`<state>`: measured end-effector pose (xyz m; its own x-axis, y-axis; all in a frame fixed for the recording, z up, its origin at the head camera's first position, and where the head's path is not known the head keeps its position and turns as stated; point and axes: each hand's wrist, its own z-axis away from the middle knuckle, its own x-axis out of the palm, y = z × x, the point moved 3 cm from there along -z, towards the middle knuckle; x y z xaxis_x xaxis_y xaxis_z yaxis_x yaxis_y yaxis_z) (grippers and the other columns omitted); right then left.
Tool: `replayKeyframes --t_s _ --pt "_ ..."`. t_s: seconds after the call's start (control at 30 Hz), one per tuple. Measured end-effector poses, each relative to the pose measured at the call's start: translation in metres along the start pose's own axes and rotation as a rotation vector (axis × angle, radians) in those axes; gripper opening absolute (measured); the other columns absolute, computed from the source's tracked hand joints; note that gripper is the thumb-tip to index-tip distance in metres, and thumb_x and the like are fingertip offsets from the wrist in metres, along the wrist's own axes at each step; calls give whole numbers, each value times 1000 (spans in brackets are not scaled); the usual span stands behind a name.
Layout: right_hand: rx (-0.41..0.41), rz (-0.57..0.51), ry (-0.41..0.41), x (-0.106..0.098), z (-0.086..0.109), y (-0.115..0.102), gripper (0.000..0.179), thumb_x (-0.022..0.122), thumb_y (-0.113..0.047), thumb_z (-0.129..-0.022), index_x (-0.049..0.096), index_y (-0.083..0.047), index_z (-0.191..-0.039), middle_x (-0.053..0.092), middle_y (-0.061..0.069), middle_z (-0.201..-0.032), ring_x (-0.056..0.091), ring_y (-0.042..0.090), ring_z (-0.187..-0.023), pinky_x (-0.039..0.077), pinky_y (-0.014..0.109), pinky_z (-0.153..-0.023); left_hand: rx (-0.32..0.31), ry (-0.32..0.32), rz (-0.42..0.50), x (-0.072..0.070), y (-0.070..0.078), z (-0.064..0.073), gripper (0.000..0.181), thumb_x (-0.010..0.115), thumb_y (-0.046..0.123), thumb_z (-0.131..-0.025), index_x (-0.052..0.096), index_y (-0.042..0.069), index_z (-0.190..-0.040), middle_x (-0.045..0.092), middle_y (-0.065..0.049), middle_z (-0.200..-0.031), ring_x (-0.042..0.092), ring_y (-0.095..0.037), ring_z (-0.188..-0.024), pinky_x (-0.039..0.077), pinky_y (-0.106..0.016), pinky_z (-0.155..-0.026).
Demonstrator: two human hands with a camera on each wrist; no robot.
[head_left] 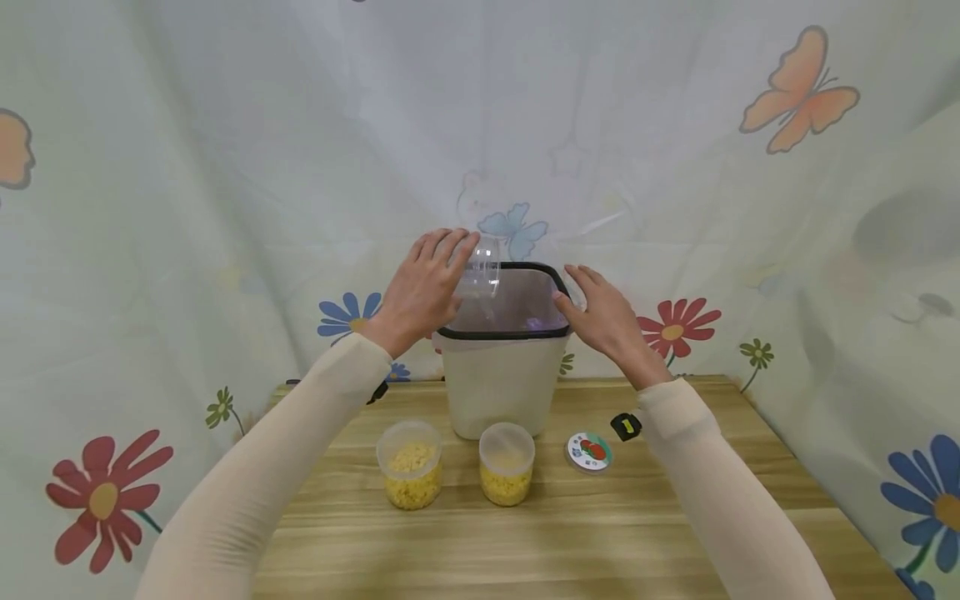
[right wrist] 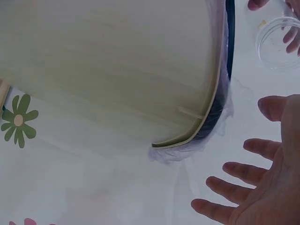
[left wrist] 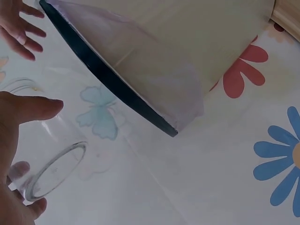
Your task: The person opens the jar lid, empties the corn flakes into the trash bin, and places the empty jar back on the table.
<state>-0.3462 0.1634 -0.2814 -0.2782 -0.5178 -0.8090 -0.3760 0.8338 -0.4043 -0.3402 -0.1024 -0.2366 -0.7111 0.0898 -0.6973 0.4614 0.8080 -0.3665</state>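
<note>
Over the left part of the bin's mouth, my left hand (head_left: 429, 283) grips a clear, tilted jar (head_left: 486, 265). Its thumb and fingers curl round the jar's side in the left wrist view, and a few yellowish crumbs cling near the jar's mouth in the right wrist view. The cream bin (head_left: 501, 385) stands upright with a black rim (head_left: 504, 335) and a thin, pale purple liner (head_left: 525, 296). My right hand (head_left: 603, 312) is beside the bin's right rim, fingers spread and holding nothing, as the right wrist view (right wrist: 262, 173) shows.
In front of the bin, two clear tubs with yellow crumbly bits stand on the wooden table (head_left: 600, 542): a wider left tub (head_left: 410, 487) and a narrower right tub (head_left: 507, 487). A round lid with a red printed picture (head_left: 589, 452) lies right of them. Patterned cloth (head_left: 300, 167) hangs behind.
</note>
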Motion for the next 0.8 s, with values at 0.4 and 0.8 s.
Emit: replayKeyframes --t_s 0.4,0.8 --pt "-170 47 -10 -10 21 -21 78 56 -54 -94 21 -26 -158 16 9 -165 20 39 -150 25 64 -116 -135 73 147 -8 -2 11 92 80 30 -80 29 4 -151 42 -15 -150 38 -33 -138 30 -44 -119" --pt "-281 65 82 -20 45 -44 78 59 -54 -91 25 -27 -157 19 6 -165 20 35 -151 18 63 -118 -204 214 265 -17 6 26 95 84 30 -75 31 2 -149 45 -17 -145 43 -34 -132 36 -45 -114"
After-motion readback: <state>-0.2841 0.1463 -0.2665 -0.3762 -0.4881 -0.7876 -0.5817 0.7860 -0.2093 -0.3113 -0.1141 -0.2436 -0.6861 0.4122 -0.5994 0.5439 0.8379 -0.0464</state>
